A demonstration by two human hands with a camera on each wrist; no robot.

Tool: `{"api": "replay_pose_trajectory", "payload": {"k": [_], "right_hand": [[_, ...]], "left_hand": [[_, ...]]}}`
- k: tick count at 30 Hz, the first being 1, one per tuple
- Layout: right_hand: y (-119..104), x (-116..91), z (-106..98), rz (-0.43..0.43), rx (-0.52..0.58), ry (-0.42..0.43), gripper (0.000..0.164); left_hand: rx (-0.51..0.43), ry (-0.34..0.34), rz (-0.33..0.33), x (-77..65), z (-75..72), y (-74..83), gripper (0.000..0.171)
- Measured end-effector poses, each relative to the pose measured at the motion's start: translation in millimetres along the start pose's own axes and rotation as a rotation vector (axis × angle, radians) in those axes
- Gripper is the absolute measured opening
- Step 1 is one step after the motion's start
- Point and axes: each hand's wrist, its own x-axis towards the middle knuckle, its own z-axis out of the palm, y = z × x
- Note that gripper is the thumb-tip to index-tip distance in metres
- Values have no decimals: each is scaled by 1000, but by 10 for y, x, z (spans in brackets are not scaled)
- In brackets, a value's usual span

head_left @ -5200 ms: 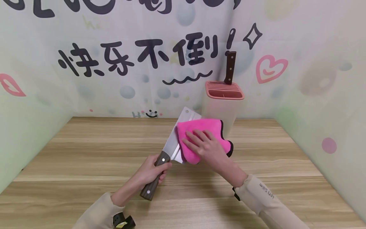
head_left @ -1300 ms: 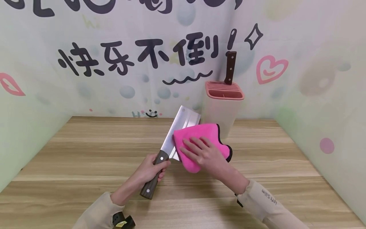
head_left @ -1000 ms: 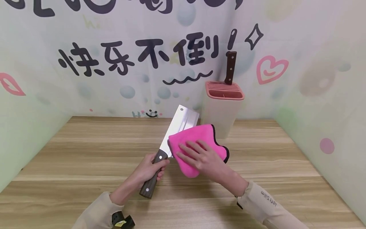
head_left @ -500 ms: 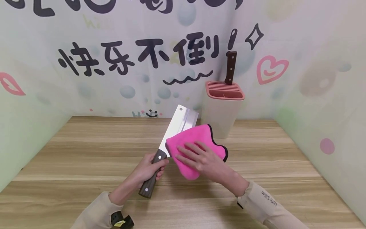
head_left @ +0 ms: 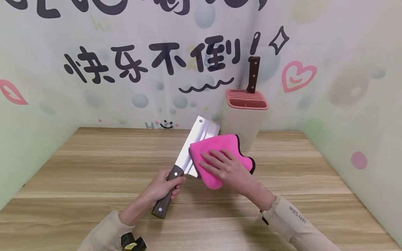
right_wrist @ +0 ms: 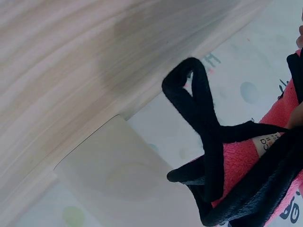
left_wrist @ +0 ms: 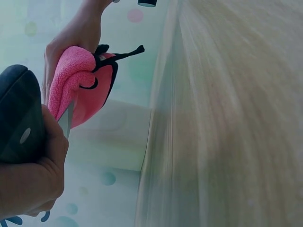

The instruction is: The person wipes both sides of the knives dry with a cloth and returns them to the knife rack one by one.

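A cleaver [head_left: 196,136] with a broad steel blade and dark riveted handle slants across the middle of the head view, its tip pointing away. My left hand [head_left: 164,184] grips the handle, thumb lying along its upper side. On the blade's right part lies a folded bright pink cloth [head_left: 216,143] with black edging. My right hand [head_left: 224,169] holds it there, fingers spread over the top and thumb hidden underneath. From the left wrist, the cloth [left_wrist: 78,75] wraps around the blade's edge. A black loop [right_wrist: 191,90] hangs from the cloth in the right wrist view.
Behind the cloth stands a white knife block [head_left: 238,122] with a pink slotted top; one brown-handled knife [head_left: 253,75] sticks up from it. The wood-grain table [head_left: 103,164] is enclosed by printed walls at the back and both sides.
The right hand and cloth slid along the blade toward the handle, then back up and right over the last half second. The left hand keeps its grip, and the cleaver shifts only slightly.
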Motion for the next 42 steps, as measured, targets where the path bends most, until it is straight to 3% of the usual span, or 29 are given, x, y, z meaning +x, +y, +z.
{"api": "replay_pose_trajectory", "payload": {"k": [12, 29, 42], "right_hand": [[143, -38, 76, 103, 6, -32, 60], [370, -127, 184, 277, 99, -45, 56], [427, -173, 203, 343, 130, -76, 56]], "left_hand": [[3, -51, 9, -5, -23, -53, 18], [-3, -104, -11, -14, -41, -95, 13], [15, -131, 10, -29, -24, -124, 16]]}}
